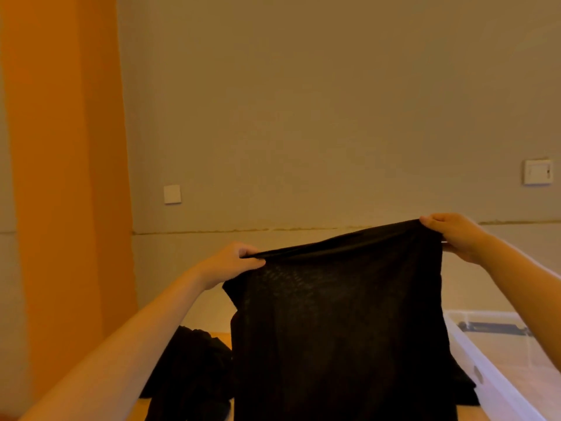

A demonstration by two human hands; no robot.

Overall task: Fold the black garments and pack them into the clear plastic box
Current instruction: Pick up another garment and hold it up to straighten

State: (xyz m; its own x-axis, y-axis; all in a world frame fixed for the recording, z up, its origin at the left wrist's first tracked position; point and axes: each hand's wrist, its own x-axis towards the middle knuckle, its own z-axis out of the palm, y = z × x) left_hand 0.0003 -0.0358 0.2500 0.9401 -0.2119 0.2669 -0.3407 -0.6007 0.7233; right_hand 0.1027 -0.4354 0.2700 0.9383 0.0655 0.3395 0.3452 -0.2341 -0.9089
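Left hand [230, 262] and right hand [455, 235] each pinching the black garment's [343, 329] top edge, garment hanging beside clear plastic box [485, 381], more black garments [194, 369] lying left

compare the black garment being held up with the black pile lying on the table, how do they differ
The held garment hangs spread out in the air, its top edge pinched by the left hand and the right hand; the pile lies crumpled on the table, touched by neither hand. The held garment sits beside the clear plastic box; the pile lies further left. Both are black fabric, and neither is folded.
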